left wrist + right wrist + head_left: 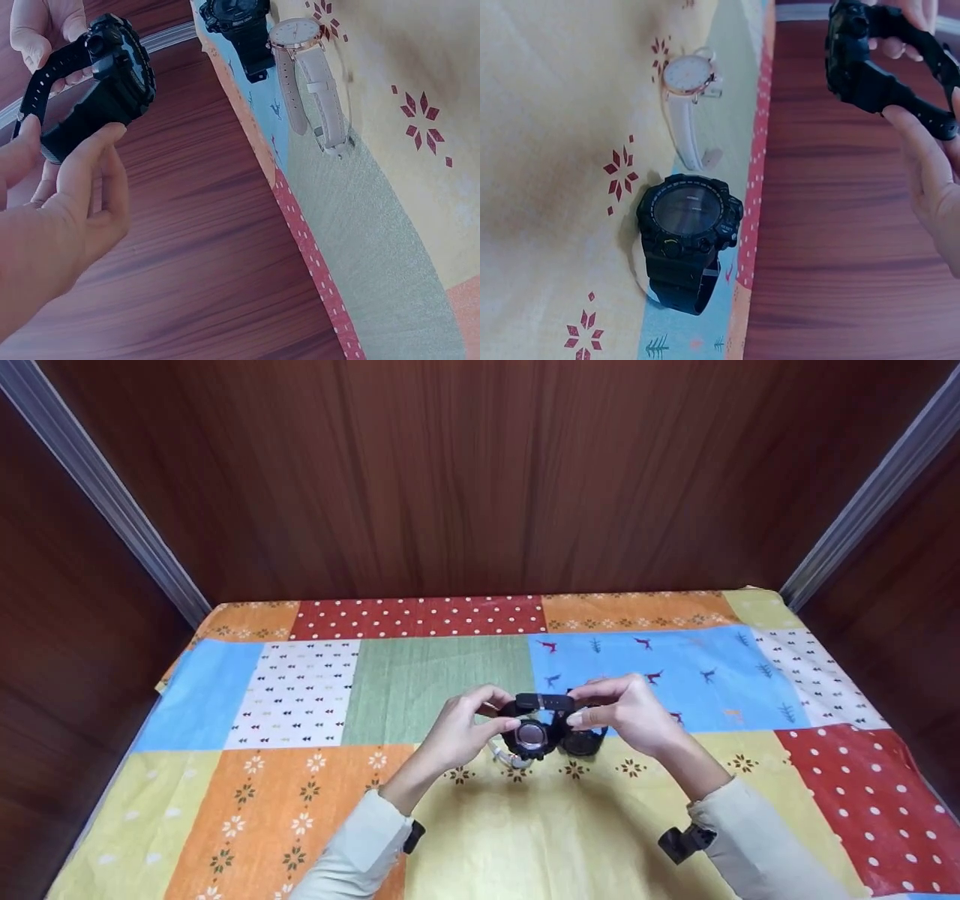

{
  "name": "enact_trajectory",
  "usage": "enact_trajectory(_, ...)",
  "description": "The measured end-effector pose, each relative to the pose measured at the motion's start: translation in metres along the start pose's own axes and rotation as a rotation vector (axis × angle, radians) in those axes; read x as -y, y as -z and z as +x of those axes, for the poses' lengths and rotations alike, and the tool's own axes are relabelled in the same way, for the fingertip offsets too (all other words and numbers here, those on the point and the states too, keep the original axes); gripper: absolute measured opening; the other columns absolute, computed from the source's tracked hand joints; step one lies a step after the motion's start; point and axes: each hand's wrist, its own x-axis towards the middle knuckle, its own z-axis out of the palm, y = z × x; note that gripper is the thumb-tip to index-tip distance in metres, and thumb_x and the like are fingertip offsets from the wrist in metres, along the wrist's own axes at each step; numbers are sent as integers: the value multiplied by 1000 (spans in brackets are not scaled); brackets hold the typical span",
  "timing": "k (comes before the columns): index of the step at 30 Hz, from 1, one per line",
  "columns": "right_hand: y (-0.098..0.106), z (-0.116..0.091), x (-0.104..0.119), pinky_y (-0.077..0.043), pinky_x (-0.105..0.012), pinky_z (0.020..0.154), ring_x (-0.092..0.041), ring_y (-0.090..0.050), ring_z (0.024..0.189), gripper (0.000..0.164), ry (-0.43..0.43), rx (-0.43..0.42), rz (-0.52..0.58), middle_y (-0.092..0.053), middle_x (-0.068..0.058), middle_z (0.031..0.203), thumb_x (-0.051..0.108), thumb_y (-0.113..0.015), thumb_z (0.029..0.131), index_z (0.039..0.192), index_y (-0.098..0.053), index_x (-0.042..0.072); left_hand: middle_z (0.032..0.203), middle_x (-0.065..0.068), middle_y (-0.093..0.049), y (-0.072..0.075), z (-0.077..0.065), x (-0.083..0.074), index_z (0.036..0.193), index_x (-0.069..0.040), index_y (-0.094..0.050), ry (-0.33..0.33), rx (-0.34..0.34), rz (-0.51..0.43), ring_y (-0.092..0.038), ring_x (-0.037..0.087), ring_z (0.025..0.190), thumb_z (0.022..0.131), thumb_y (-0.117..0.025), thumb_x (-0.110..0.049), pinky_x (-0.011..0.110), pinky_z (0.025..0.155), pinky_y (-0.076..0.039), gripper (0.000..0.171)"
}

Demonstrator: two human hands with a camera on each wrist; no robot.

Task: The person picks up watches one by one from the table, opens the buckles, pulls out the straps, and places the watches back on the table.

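Observation:
A black wristwatch [531, 735] with a round face and chunky case is held up over the tablecloth between both hands. My left hand [466, 725] grips its strap on the left, thumb beside the case. On the other side my right hand [628, 714] pinches the free strap [922, 112], which has punched holes. Below lies a second black watch [688, 217], its strap looped under it. Next to that one rests a watch with a pale strap and rose-gold rim [296, 34].
A patchwork tablecloth [442, 682] covers the table. Dark wood-grain panels [450, 472] stand behind and at both sides, with grey metal strips [112, 487] at the corners. Something white and rounded [640, 271] shows under the second black watch.

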Motion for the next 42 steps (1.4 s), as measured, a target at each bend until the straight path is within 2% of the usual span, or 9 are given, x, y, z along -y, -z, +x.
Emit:
enact_trajectory(3,0,1,0,-52,-34,75,-22,-59,90,33,-2,-3,-5,-62,-17,99,6,-76,70,99,-67,-7,93,5,-62,0,0,1,97,-4,-63,-13,-19,15,-60,26,89,83,-66,-12,41,79,-47,16)
enact_trajectory(7,-1,1,-1,-52,-35,74,-22,-61,87,34,-8,-3,10,-62,-17,99,4,-76,70,100,-66,-8,92,6,-63,0,1,1,96,-4,-64,-13,-30,16,-60,27,87,82,-67,-11,36,75,-49,16)
enact_trajectory(14,-3,2,-2,-53,-37,72,-21,-64,78,36,-12,0,60,-61,-17,97,-1,-74,70,102,-64,-12,91,8,-63,2,2,2,97,-2,-65,18,-24,-56,-60,22,79,82,-67,-8,27,66,-51,17)
enact_trajectory(18,-2,2,-3,-53,-37,71,-22,-64,78,34,4,2,63,-62,-18,96,-1,-74,70,101,-64,-12,90,10,-63,1,2,3,97,-1,-65,18,-27,-88,-60,22,79,81,-67,-6,25,64,-51,16)
enact_trajectory(22,-2,1,-5,-53,-37,71,-21,-62,80,34,17,8,80,-62,-16,94,-3,-73,69,100,-64,-13,90,10,-63,1,2,4,96,0,-65,7,-31,-104,-60,21,78,81,-67,-5,24,64,-52,16)
enact_trajectory(28,-2,0,-7,-52,-38,72,-21,-63,79,37,13,24,155,-63,-14,94,-6,-72,69,102,-60,-18,89,9,-62,0,2,3,95,1,-64,38,-27,-145,-60,19,76,80,-67,-2,25,64,-53,16)
enact_trajectory(32,-3,0,-7,-52,-38,72,-22,-65,76,37,2,25,163,-62,-15,95,-6,-72,70,102,-59,-18,89,9,-62,0,1,4,96,1,-64,48,-31,-170,-60,19,76,80,-67,-2,25,65,-53,16)
enact_trajectory(42,-2,-1,-7,-52,-39,73,-25,-65,78,35,12,35,238,-63,-15,95,-9,-67,73,103,-56,-23,92,13,-60,0,-1,6,98,6,-62,76,-37,-299,-58,15,75,81,-66,0,28,70,-53,19)
